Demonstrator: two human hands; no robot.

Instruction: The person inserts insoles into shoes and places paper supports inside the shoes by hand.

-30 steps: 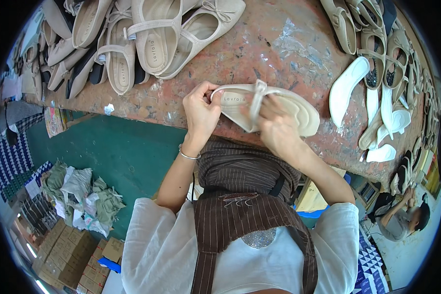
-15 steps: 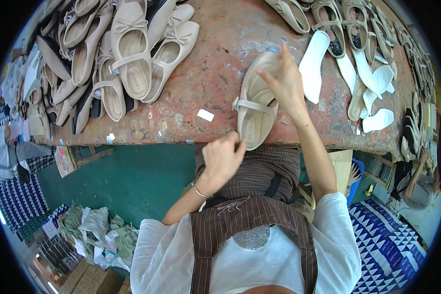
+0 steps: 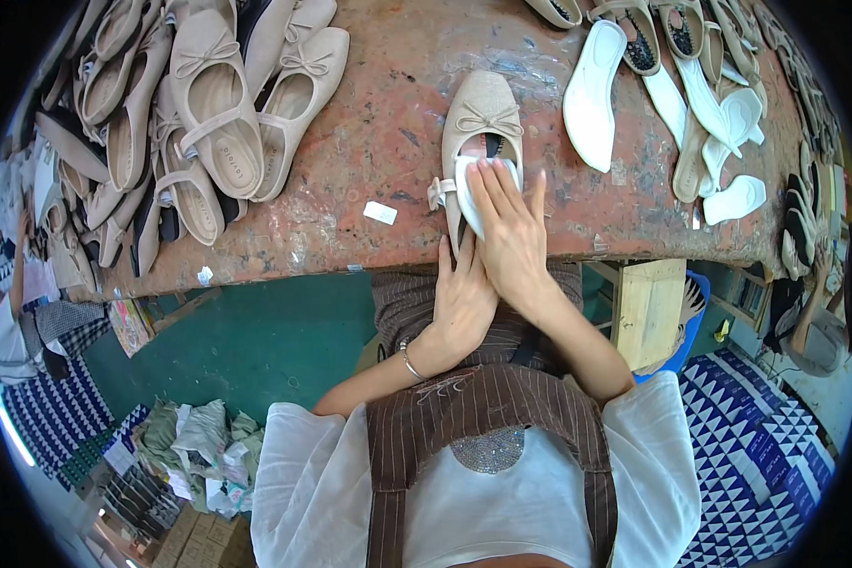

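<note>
A beige flat shoe [image 3: 483,123] with a small bow and a side strap lies toe away from me on the worn reddish workbench [image 3: 379,161], near its front edge. A white insole [image 3: 471,180] sits in the shoe's opening. My right hand [image 3: 513,237] lies flat on that insole with its fingers spread, pressing down on it. My left hand [image 3: 462,301] rests against the heel end of the shoe, just under and beside the right hand, fingers extended upward along it.
A heap of beige bow shoes [image 3: 208,123] covers the bench's left side. Loose white insoles [image 3: 592,95] and sandals [image 3: 729,114] lie at the right. A small white scrap [image 3: 381,212] lies left of the shoe. A wooden stool [image 3: 648,308] stands below; cardboard boxes and cloth are on the floor at lower left.
The shoe was set down flat on the bench. My right hand went from its toe to the insole, and my left hand rose from my lap to the heel.
</note>
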